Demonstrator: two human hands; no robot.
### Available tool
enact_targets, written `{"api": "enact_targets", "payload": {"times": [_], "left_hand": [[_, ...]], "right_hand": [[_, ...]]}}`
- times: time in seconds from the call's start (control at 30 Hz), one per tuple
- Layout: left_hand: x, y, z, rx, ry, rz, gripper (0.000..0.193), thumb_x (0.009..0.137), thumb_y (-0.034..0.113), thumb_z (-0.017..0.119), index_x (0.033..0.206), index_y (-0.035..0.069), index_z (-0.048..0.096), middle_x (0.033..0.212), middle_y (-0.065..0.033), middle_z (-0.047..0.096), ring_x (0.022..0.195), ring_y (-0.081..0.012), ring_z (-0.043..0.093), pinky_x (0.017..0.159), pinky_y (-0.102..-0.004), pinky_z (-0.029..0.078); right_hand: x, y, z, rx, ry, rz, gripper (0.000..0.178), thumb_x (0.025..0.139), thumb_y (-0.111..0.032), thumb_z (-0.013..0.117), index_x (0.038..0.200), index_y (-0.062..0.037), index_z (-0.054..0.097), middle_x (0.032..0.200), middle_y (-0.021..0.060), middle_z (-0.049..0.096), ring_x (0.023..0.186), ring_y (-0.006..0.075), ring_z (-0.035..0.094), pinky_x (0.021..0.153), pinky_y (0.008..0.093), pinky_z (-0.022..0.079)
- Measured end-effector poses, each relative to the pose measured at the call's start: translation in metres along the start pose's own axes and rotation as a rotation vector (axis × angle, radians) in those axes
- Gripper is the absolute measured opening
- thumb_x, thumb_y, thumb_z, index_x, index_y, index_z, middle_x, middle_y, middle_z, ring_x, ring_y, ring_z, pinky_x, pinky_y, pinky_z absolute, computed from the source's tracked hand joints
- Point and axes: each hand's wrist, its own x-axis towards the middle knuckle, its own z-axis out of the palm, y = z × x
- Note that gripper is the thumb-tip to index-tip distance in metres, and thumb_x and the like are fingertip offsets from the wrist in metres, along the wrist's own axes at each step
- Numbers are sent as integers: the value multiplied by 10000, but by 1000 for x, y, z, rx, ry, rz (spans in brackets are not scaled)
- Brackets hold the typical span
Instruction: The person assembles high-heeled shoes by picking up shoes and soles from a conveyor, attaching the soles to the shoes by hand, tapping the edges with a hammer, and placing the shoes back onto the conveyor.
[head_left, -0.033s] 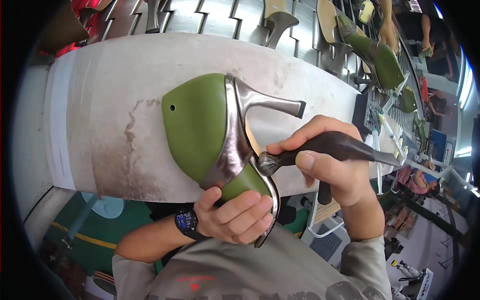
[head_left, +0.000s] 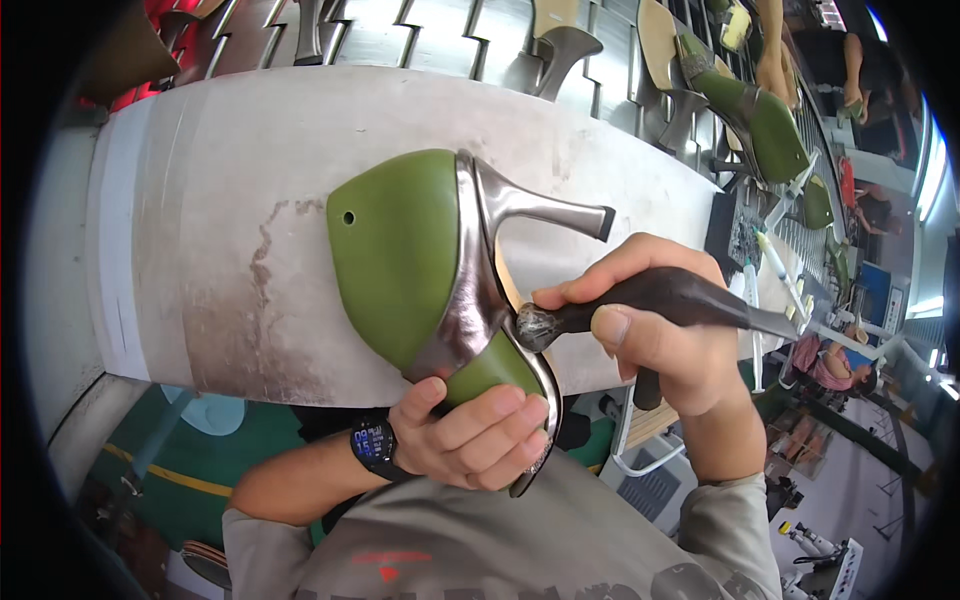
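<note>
Pale and stained brown, a broad worktable [head_left: 240,170] spans the middle of the view, with a slatted metal conveyor [head_left: 435,50] running beyond its far edge at twelve o'clock. At six o'clock sits the person's grey shirt [head_left: 440,550], and toward eight o'clock shows a green floor [head_left: 270,440] crossed by a yellow line. Near the centre, over the worktable, is a metallic high-heeled shoe [head_left: 475,270] fitted on a green last [head_left: 395,260], its heel pointing between three and four o'clock and its toe toward five; whether it rests on the surface cannot be told. Another last [head_left: 780,135], also green, lies at two o'clock near a co-worker's hand [head_left: 773,80]. The right hand [head_left: 695,365], at three o'clock, clasps a dark tool [head_left: 675,292] firmly between thumb and fingers; the tool's slim end points to three o'clock, while its rounded, greyish end appears to touch the sole edge beside the arch. At six o'clock the left hand [head_left: 470,430] is wrapped around the shoe's toe end, fingers curled toward the sole. A black watch [head_left: 373,445] circles the left wrist at seven o'clock. Smallest is a round hole [head_left: 348,218] in the central last, at ten o'clock.
</note>
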Motion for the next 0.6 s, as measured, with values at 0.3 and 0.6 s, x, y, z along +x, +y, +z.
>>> {"api": "enact_targets", "payload": {"times": [0.3, 0.6], "left_hand": [[3, -2, -2, -42, -1, -14, 284, 1036, 293, 634, 1299, 212, 561, 1315, 71, 701, 1311, -120, 628, 1300, -586, 238], [5, -3, -3, -44, -12, 5, 277, 1028, 280, 644, 1277, 193, 559, 1305, 39, 709, 1301, -152, 633, 1292, -593, 245]], "right_hand": [[39, -48, 2, -370, -157, 140, 175, 875, -179, 792, 944, -20, 775, 775, 18, 729, 619, 72, 610, 531, 246, 469], [15, -13, 27, -126, 169, -119, 229, 916, -226, 797, 1000, -15, 772, 800, 25, 754, 587, 53, 592, 503, 227, 456]]}}
